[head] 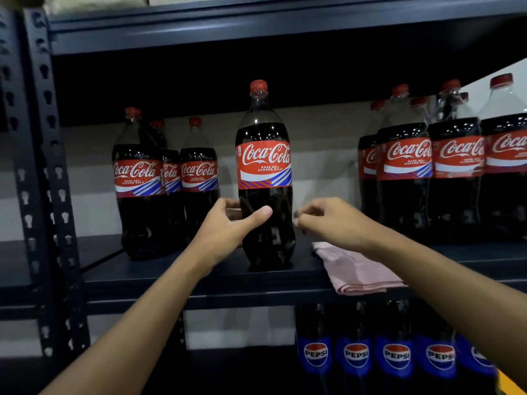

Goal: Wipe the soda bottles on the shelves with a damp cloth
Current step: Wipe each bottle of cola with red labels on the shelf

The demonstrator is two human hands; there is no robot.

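Observation:
A tall Coca-Cola bottle [264, 172] with a red cap stands upright near the front of the dark shelf [199, 283]. My left hand [228, 226] grips its lower body, thumb across the front and fingers behind. My right hand [328, 220] hovers just right of the bottle with loosely curled fingers, holding nothing and not touching it. A folded pink cloth [353, 270] lies on the shelf edge below my right wrist.
Three Coca-Cola bottles [139, 181] stand at the back left, several more [427, 166] at the right. A row of Pepsi bottles [376, 354] fills the shelf below. A perforated metal upright [42, 181] bounds the left side; another shelf [256, 29] hangs overhead.

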